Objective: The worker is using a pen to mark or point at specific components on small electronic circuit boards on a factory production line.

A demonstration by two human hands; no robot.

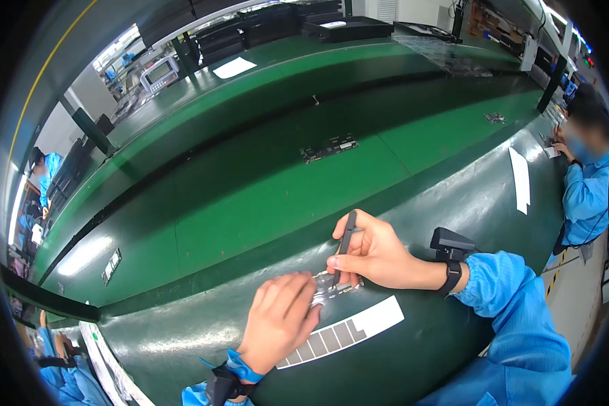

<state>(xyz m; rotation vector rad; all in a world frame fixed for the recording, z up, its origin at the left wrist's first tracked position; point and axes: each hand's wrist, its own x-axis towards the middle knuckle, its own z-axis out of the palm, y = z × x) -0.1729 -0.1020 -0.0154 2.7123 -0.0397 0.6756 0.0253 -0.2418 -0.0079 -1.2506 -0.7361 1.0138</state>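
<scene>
Right hand [374, 254] was clamped on a slim black tool [348, 237], thumb against fingers, the tool steeply tilted with its lower end down at a small circuit board [323, 291]. Couldn't tell if the tip touched the board, or whether the tool was tweezers or a plain stick. Left hand [281, 314] was palm-down at the board's left, fingers close together and bent; couldn't tell whether it gripped the edge or only rested there. Board lay on the dark green worktop [446, 338] between both hands, partly covered and washed out by glare.

White strip with grey patches [331, 337] lay just below the board, on my side, its left end beside my left wrist. Grey patches filled the left part; right end was bare white. My read: some patches were already off, several left. Couldn't confirm any on the board. I'd have called this board part-way, not finished.

Elsewhere: a longer dark circuit board [329, 148] lay on the green belt [250, 223] ahead, no hand on it. Another board [111, 266] sat at far left, more board pieces [494, 118] at far right. Done or waiting, couldn't tell. A second white strip [520, 179] lay well off to the right, near a co-worker [585, 196].
</scene>
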